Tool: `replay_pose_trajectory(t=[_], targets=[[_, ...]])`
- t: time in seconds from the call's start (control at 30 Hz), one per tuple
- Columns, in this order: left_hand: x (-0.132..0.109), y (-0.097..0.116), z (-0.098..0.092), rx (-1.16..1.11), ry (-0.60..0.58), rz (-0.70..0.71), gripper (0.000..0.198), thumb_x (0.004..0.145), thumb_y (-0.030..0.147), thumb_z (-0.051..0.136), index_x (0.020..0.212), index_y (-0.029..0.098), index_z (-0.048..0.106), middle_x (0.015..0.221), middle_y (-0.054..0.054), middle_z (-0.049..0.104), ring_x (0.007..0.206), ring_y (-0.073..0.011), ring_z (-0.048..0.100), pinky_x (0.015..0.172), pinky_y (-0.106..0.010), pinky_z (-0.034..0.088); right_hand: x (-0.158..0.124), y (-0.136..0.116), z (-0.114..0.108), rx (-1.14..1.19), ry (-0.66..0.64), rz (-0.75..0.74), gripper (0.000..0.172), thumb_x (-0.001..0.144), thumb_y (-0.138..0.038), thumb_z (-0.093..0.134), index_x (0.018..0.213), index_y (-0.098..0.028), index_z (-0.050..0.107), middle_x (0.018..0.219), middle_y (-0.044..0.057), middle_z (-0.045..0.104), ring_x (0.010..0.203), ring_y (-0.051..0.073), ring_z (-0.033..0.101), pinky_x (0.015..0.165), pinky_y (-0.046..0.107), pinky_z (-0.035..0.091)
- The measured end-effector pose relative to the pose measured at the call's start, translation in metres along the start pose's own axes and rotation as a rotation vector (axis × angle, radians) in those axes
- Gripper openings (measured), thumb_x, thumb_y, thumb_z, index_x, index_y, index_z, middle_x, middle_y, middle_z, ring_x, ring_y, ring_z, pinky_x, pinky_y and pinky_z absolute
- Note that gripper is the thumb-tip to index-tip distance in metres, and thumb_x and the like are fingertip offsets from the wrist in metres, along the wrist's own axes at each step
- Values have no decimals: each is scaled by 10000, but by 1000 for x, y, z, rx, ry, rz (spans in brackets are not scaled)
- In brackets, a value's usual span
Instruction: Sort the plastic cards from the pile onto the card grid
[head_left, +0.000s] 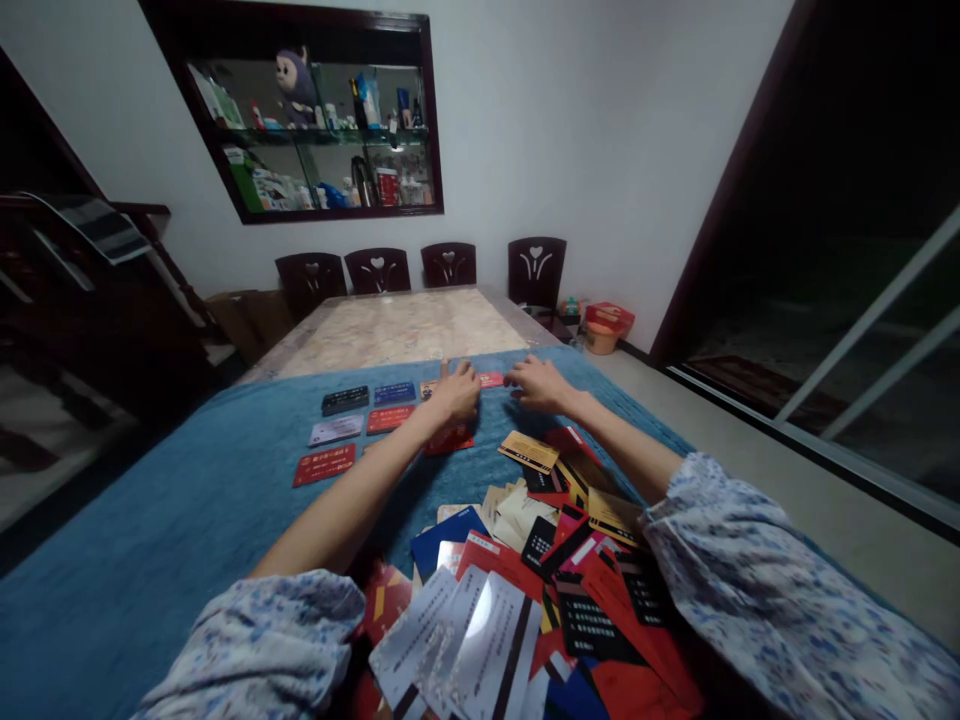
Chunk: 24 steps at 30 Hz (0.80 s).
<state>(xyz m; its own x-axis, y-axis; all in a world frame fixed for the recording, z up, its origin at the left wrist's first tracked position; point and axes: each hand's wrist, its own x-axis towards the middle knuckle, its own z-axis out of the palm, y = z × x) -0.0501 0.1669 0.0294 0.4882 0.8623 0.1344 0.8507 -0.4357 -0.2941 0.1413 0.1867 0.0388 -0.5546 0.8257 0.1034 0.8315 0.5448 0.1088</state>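
Note:
Both arms reach forward over a blue cloth [187, 500] on the table. My left hand [456, 392] lies with its fingers curled and the forefinger pointing out, beside a small red card [491, 379] at the far edge of the cloth. My right hand [536, 384] rests just right of that card, fingers bent down onto the cloth; whether it holds anything is hidden. Cards lie in rows to the left: a black card [345, 400], a blue card [394, 393], a red card [324, 465]. A big loose heap of cards [540, 580] lies near me.
Beyond the cloth the marble tabletop [397, 325] runs to several dark chairs [536, 270] at the wall. A wall cabinet [322, 120] holds bottles and a plush toy. Glass sliding doors [862, 340] stand at the right. An orange basket [606, 328] sits on the floor.

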Motion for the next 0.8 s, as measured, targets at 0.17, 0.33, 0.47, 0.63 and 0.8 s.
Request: replay_pose_trajectory(t=[0.17, 0.33, 0.47, 0.63, 0.8], targets=[[-27, 9, -4, -9, 43, 20, 441, 762, 167, 552, 1200, 150, 606, 1298, -194, 562, 1332, -344, 368, 1131, -606, 201, -31, -8, -8, 30, 18, 9, 269, 891, -224, 510, 1094, -229, 687, 1166, 105, 669, 1119, 296, 491, 830, 388, 387], [-49, 19, -11, -24, 52, 20, 410, 754, 200, 559, 1157, 169, 629, 1302, -180, 560, 1343, -349, 364, 1132, -620, 189, -59, -16, -11, 48, 32, 17, 230, 897, -209, 493, 982, -221, 706, 1098, 96, 690, 1072, 273, 496, 805, 376, 362], [-67, 29, -17, -46, 39, 21, 384, 779, 191, 537, 1152, 177, 626, 1318, -175, 553, 1342, -364, 357, 1102, -652, 212, -77, -21, -15, 52, 61, 32, 230, 898, -201, 486, 966, -218, 705, 1073, 90, 695, 1050, 262, 502, 778, 361, 347], [-89, 40, -24, -75, 68, 29, 337, 791, 168, 530, 1111, 178, 634, 1275, -153, 577, 1326, -341, 370, 1116, -632, 189, -92, -32, -25, 54, 73, 30, 216, 890, -179, 499, 954, -212, 703, 1057, 94, 703, 1023, 254, 508, 752, 346, 329], [-102, 48, -27, -135, 89, 39, 278, 818, 170, 543, 1077, 196, 640, 1222, -125, 601, 1296, -328, 389, 1088, -630, 218, -102, -45, -29, 73, 111, -18, 208, 901, -176, 510, 955, -206, 708, 1022, 91, 703, 1002, 241, 505, 751, 332, 319]])
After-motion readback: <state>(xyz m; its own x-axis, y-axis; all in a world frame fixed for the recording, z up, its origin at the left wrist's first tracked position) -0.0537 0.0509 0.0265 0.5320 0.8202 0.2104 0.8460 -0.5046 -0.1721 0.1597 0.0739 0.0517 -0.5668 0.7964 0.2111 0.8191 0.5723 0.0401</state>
